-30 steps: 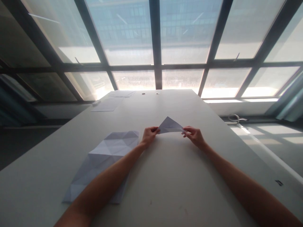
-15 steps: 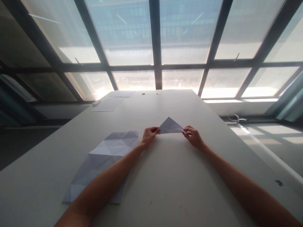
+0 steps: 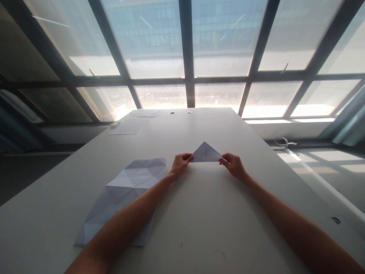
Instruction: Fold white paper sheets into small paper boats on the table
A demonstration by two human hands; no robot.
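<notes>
A white sheet of paper folded into a triangle [image 3: 205, 152] is held just over the table, its peak pointing away from me. My left hand [image 3: 180, 163] pinches its left corner between thumb and fingers. At the right corner, my right hand [image 3: 231, 163] grips the paper the same way. A strip runs along the triangle's lower edge. To the left lies a larger creased sheet of paper [image 3: 128, 177], spread on the table and partly hidden under my left forearm.
The white table [image 3: 199, 213] stretches away toward large windows with dark frames [image 3: 187, 49]. Several flat papers [image 3: 127, 127] lie at its far left. Two small round holes [image 3: 172, 113] show near the far edge. A white cable [image 3: 282, 142] lies beyond the right edge.
The right corner of the folded paper, slightly lifted and apart before, now lies flatter, and its lower edge looks straighter. My right fingers have closed in on it. The left hand stays nearly still.
</notes>
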